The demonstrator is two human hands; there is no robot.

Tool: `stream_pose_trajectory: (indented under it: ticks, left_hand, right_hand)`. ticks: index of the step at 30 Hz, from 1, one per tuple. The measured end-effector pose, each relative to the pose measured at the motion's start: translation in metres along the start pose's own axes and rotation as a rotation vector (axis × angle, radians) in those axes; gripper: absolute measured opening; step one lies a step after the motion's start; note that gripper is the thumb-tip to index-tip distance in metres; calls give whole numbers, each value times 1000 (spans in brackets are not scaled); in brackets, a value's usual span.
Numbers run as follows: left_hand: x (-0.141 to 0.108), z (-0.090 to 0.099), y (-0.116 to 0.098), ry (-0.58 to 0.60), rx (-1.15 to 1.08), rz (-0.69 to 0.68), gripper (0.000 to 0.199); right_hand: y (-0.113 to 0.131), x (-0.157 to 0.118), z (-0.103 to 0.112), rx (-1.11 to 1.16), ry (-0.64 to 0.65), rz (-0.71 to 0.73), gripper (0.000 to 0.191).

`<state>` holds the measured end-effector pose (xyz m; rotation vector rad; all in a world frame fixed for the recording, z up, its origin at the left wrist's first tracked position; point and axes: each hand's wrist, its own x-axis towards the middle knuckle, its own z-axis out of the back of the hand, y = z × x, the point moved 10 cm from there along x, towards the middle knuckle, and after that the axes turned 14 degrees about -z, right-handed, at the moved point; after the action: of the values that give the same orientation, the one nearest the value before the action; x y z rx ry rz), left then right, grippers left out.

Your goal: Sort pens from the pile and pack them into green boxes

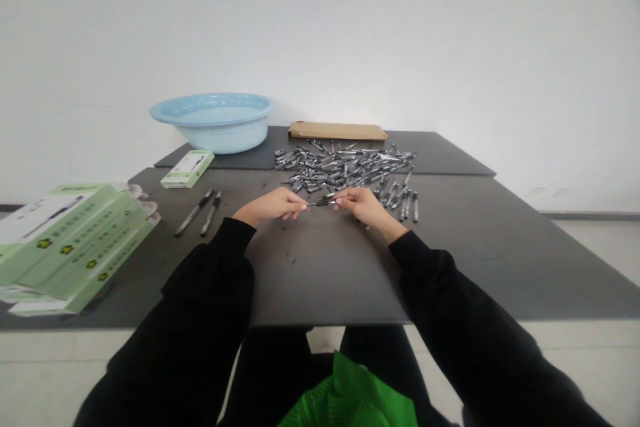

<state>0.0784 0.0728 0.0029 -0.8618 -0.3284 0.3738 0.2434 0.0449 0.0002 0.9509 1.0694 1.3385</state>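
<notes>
Holding one pen (320,203) crosswise over the middle of the tabletop (325,280), back from its near edge: left hand (273,205) grasps one end, right hand (367,205) the other, fingers pinched on both sides, likely to steady the thin barrel. Dark bit by the right fingers, can't tell if it's a separate part. Nearer, a stack of green-and-white boxes (75,240) fills the near left corner, probably kept aside within reach. Two pens (212,211) lie parallel between boxes and left hand, seemingly set apart from the rest. Past the hands, big pen pile (345,163), handy for both arms. Single box (189,170) toward the left edge, blue basin (225,137) behind it; flat cardboard (337,131) along the far edge.
</notes>
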Motion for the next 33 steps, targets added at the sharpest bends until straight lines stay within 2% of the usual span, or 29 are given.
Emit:
stream_pose_trajectory:
  ticks: [5,8,11,14,19,23,26,28,31,33]
  left_hand:
    - [2,0,-2,-29,-11,-11,41]
    - [1,-3,-5,-4,-26,-11,42]
    - [0,-5,-9,22,-22,-3,43]
    - [-1,-2,-15,-5,-18,-12,40]
    - [-3,2,-12,-43,-10,53,33]
    - [-2,0,-13,-53,7,82,35]
    - [-2,2,-14,-124,-46,105,32]
    - [-7,7,-14,-195,-75,131,30]
    - [-30,36,-5,-391,45,243,28]
    - [-61,64,3,-533,229,374,27]
  right_hand:
    - [3,-2,0,-50,2,5,26]
    - [5,-4,0,-79,-4,18,26]
    - [7,-5,-1,-64,8,38,26]
    - [6,-5,-3,-36,24,36,27]
    - [0,-1,-7,-20,42,22,24]
    - [-5,5,-8,1,40,-4,25]
    - [0,5,-3,-14,1,25,26]
    - [7,3,9,-32,-93,69,29]
    - [13,-2,31,-89,-275,99,31]
    - [13,-4,38,-172,-341,97,29]
